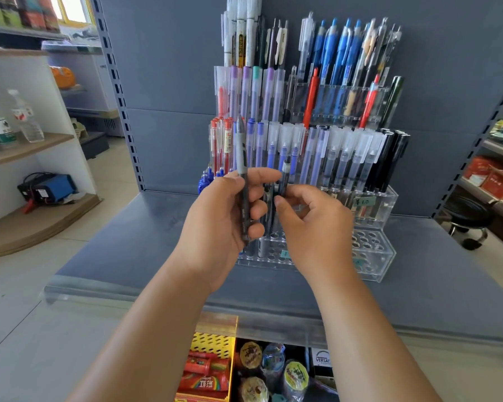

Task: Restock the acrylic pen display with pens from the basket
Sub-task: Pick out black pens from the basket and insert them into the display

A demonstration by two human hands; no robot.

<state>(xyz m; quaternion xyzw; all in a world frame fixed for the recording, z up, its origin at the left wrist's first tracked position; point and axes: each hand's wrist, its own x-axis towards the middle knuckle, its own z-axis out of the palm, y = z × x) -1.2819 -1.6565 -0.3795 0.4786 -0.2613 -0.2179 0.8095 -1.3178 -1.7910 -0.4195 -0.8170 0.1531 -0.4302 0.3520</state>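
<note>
A tiered acrylic pen display (373, 256) stands on the grey shelf, its upper rows full of capped pens and its front rows showing several bare holes. My left hand (221, 216) grips a grey pen (242, 169) upright, with more dark pens behind its fingers. My right hand (311, 224) pinches a dark pen (285, 177) by its lower part, just right of the left hand, above the display's front rows. The basket is out of view.
The grey shelf (128, 250) has bare surface left of the display. Below its front edge sit a yellow crate (212, 343) of red packs and round snack packets (295, 372). Wooden shelves with bottles (24, 117) stand at left, a stool (471, 224) at right.
</note>
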